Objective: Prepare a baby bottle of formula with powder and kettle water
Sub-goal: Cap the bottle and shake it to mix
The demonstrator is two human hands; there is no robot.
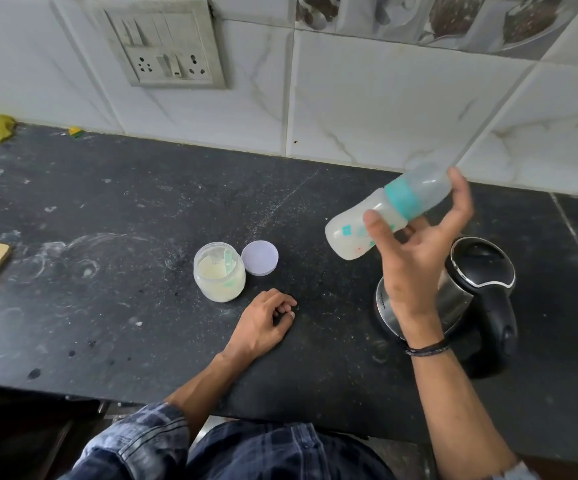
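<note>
One bottle (394, 203) gripped by right hand (415, 268); left hand (263, 322) rests loosely curled; one kettle (481, 271)

Teal-collared milky bottle (370, 226), black countertop (142, 209)

The right hand (415, 251) is raised on a steeply lifted forearm; its thumb lies across the front and its fingertips (457, 176) reach behind a tilted, milky translucent plastic baby bottle with a teal collar (349, 237); a dark braided band (426, 349) circles that wrist; the left hand (263, 320) lies low, back upward, fingers loosely curled, holding nothing; its forearm is bare below a rolled blue checked sleeve (142, 441).
</note>
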